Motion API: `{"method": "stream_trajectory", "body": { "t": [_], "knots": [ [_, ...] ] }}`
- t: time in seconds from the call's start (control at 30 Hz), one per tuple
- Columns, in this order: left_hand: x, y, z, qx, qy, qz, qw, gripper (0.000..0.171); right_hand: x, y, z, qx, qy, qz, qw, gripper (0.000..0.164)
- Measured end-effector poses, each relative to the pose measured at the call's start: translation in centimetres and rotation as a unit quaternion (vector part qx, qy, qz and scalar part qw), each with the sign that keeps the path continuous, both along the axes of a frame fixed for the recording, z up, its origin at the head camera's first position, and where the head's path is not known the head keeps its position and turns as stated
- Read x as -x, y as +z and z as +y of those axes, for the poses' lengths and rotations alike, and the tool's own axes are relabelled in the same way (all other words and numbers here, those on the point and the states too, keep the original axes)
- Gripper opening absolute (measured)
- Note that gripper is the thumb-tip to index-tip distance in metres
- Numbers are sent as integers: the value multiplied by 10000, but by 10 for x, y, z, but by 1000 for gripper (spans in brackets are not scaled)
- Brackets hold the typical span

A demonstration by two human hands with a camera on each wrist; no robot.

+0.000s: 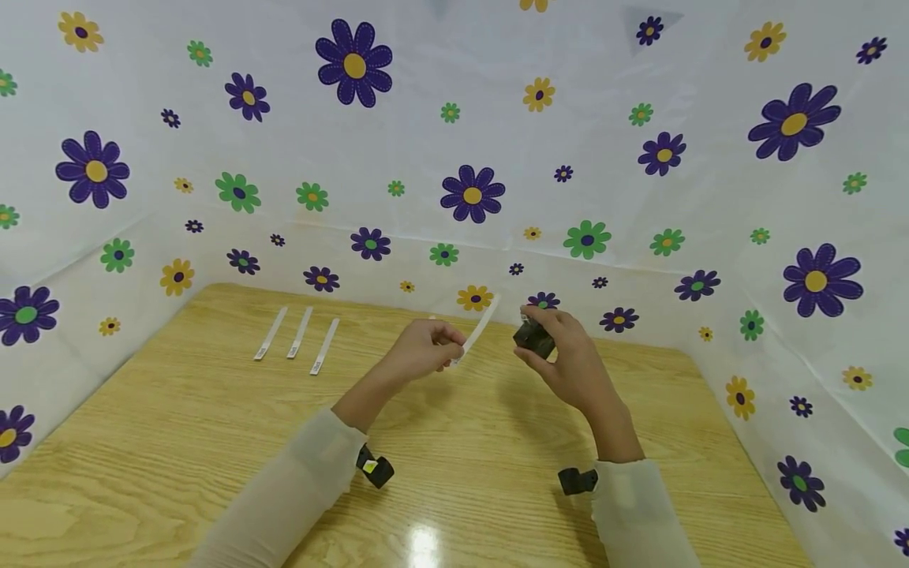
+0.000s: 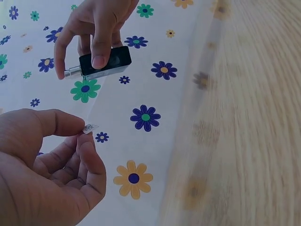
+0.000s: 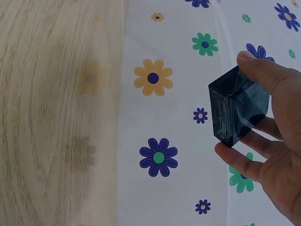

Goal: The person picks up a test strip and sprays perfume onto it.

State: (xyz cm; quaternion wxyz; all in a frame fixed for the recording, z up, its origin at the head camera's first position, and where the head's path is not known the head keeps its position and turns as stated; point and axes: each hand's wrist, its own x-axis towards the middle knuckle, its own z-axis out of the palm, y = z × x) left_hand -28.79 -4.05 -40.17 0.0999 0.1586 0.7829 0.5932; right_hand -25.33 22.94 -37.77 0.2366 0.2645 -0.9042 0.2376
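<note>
Between thumb and fingertips, my left hand (image 1: 422, 349) pinches the printed lower end of a white paper test strip (image 1: 484, 323), which slants up to the right. In the left wrist view only the strip's end (image 2: 89, 128) stands out at the fingertips. My right hand (image 1: 574, 359) holds a dark, square glass perfume bottle (image 1: 534, 338) a short way to the right of the strip. The bottle is tilted, its silver spray top (image 2: 72, 71) touched by one fingertip. In the right wrist view the dark glass base (image 3: 223, 115) faces the camera.
Three white strips with printed ends, a left one (image 1: 271, 334), a middle one (image 1: 301, 332) and a right one (image 1: 324, 347), lie apart on the wooden table (image 1: 461, 473). A flower-printed white sheet (image 1: 398, 142) walls in the back and both sides.
</note>
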Motion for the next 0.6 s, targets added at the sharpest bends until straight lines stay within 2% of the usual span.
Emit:
{"method": "stream_trajectory", "body": {
  "t": [0.2,0.43,0.6],
  "knots": [
    [-6,5,2,-120,-90,-77,9999,11,1,0,-2,-92,-12,-5,10000,63],
    [-15,9,6,29,-243,194,9995,12,-1,0,-7,-246,-64,-104,9996,64],
    [-17,9,8,50,-322,179,9993,11,-1,-1,-9,-243,-35,-97,9997,64]
  ]
}}
